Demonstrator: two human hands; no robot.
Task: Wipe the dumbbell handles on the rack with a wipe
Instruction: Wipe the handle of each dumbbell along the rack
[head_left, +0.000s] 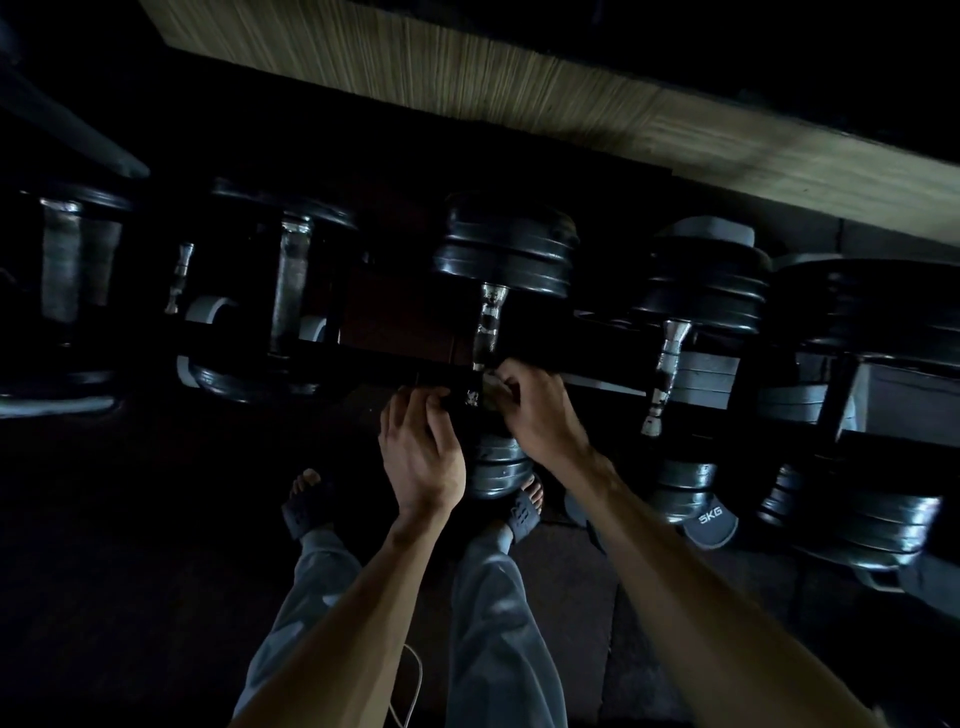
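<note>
Both forearms extended | left hand (421, 457) fingers curled at rack bar (395, 364) | right hand (535, 410) pinching wipe (493, 387) on dumbbell handle (488, 325)

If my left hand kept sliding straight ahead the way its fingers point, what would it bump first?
Probably the black rack bar just beyond the left hand, with the shiny dumbbell handle slightly to the right. It is too dark to judge depth.
</note>
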